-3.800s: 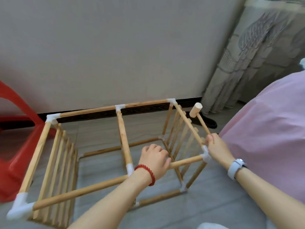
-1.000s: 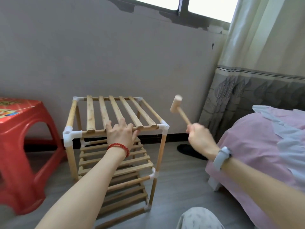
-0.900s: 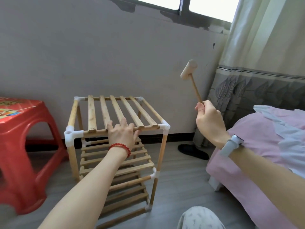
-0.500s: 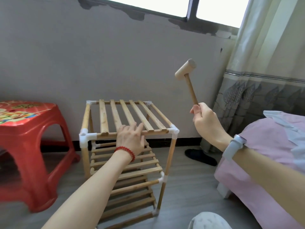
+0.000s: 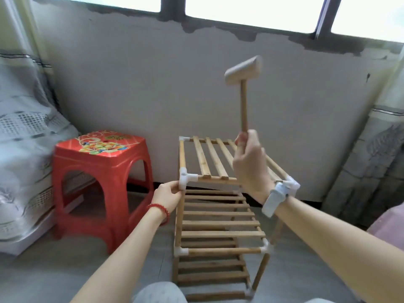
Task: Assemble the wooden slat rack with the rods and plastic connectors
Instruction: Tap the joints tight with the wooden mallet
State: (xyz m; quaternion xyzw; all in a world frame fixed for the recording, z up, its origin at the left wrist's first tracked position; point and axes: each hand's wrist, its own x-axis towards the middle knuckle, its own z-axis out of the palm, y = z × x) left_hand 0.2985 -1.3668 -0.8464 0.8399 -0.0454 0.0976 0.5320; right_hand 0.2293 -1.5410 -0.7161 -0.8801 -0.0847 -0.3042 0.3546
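A: Far left, a grey patterned curtain point(image 5: 24, 119) runs out of frame, blurred. Next comes the red stool point(image 5: 102, 176), standing on the floor point(image 5: 54, 274) close to the rack but not touching it.

B: And the left hand point(image 5: 168, 196)?

A: It holds the rack's front-left upright just under the white corner connector point(image 5: 185, 178), fingers point(image 5: 175, 187) pinched on the post. A red bead bracelet point(image 5: 160, 212) sits on that wrist.

B: The wooden slat rack point(image 5: 218, 215) itself?

A: Upright on the floor in front of the wall point(image 5: 175, 84), three slatted tiers. Its lowest front rail runs close to the bottom edge, and a pale knee point(image 5: 159, 293) hides part of the base. The right side of the top shelf is hidden behind the right hand point(image 5: 250, 165) and its white watch point(image 5: 274, 201).

B: What does that hand hold?

A: A wooden mallet point(image 5: 243, 84), raised, handle nearly upright, head well above the top shelf. The fingers are wrapped tight round the handle's lower end. Far right, a second curtain point(image 5: 376, 167) and a corner of pink bedding point(image 5: 391, 226), both cut off.

B: Compared with half a second ago?

A: The left hand was lying flat on the top front rail; now it is at the left corner post. The mallet stood off to the right of the rack; now it is over the top shelf. The view has swung left too, bringing in the left curtain.
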